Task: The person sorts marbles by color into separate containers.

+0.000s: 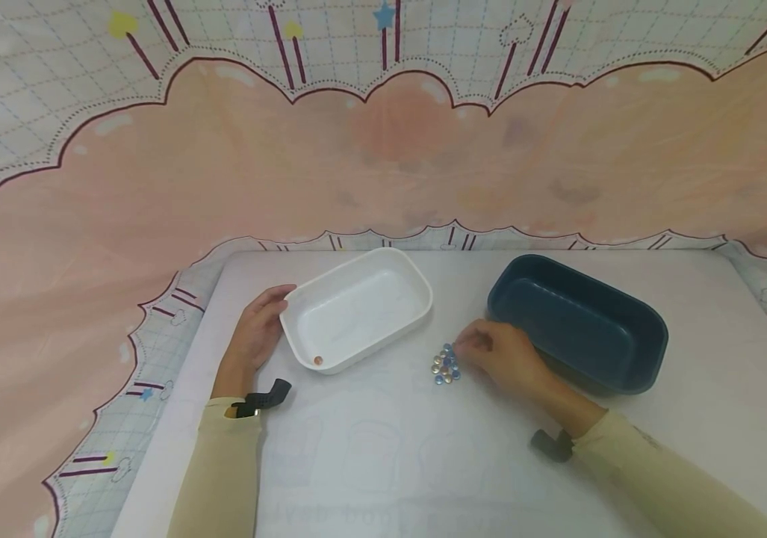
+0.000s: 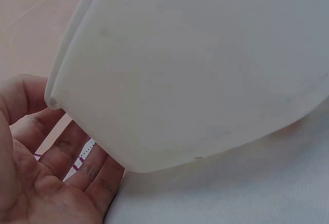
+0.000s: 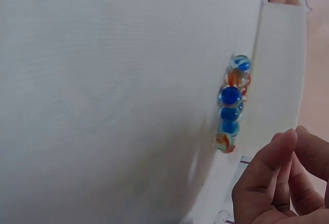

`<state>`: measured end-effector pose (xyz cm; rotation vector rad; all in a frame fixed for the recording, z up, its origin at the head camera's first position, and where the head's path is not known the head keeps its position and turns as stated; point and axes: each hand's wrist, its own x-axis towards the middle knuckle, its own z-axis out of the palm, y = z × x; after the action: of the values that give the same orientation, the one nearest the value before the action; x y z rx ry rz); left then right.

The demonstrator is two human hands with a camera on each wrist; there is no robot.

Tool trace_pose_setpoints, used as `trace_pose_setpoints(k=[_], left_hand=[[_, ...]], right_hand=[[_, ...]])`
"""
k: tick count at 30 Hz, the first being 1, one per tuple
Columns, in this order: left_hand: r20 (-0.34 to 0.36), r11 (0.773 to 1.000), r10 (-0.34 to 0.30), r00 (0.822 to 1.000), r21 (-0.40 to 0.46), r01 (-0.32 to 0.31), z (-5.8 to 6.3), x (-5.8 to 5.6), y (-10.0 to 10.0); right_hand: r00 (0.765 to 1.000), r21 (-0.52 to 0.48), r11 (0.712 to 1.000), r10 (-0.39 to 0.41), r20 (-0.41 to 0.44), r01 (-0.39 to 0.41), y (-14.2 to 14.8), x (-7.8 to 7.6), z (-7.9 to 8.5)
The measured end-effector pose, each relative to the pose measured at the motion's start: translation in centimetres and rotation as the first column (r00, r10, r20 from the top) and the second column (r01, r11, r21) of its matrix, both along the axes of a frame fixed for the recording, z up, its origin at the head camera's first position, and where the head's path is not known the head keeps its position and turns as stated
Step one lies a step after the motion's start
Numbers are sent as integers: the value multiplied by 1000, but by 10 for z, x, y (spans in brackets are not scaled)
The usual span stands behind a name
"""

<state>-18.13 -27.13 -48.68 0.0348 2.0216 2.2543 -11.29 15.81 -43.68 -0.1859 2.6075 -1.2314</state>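
My left hand [image 1: 258, 329] holds the left end of a white rectangular dish [image 1: 383, 351], its fingers at the rim and end wall. The left wrist view shows those fingers [image 2: 38, 93] at the dish's corner, with the outer wall filling most of the picture. One orange marble [image 1: 318, 360] lies inside, in the near corner. A small cluster of blue, clear and orange marbles [image 1: 446, 362] sits on the white table. Right beside it is my right hand [image 1: 500, 355]. Its thumb and fingertips [image 3: 288, 136] meet near the marbles [image 3: 230, 96], and no marble shows between them.
A dark blue rectangular dish [image 1: 598, 291] stands to the right, just behind my right hand and forearm. The white tabletop [image 1: 383, 463] spreads toward me. A patterned pink and white cloth [image 1: 275, 164] hangs behind and beside the table. Black wrist mounts [image 1: 551, 446] project from both sleeves.
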Motion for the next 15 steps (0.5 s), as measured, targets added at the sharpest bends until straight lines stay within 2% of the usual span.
trace_pose_setpoints(k=[15], left_hand=[[22, 1000, 5, 1000, -3, -5, 1, 0, 0]], right_hand=[[1000, -77, 997, -19, -1, 19, -13, -13, 13]])
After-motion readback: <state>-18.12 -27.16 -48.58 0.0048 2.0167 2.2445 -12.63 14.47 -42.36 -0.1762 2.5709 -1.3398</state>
